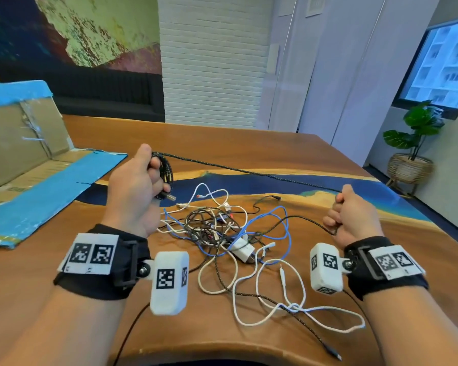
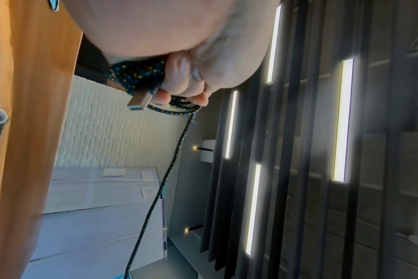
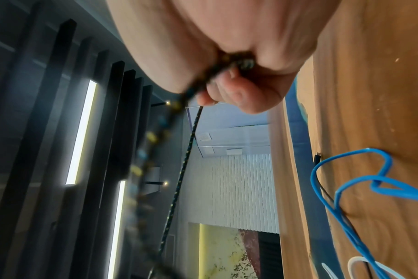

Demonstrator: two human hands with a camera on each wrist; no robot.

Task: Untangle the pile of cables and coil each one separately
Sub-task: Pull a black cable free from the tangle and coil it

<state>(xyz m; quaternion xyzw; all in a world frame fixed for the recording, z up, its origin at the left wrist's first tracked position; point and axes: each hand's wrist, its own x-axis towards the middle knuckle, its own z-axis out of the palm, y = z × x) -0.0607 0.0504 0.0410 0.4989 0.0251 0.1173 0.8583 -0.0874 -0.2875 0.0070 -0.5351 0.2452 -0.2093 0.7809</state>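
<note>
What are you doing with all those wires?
A person is sorting them. The left hand holds a few loops of a black braided cable, and the right hand holds the same cable stretched across. The other white, blue and black cables lie tangled on the wooden table.

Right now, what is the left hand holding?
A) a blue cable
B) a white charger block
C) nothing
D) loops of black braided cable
D: the left hand grips several loops of the black braided cable, its USB plug sticking out below the fingers.
</note>
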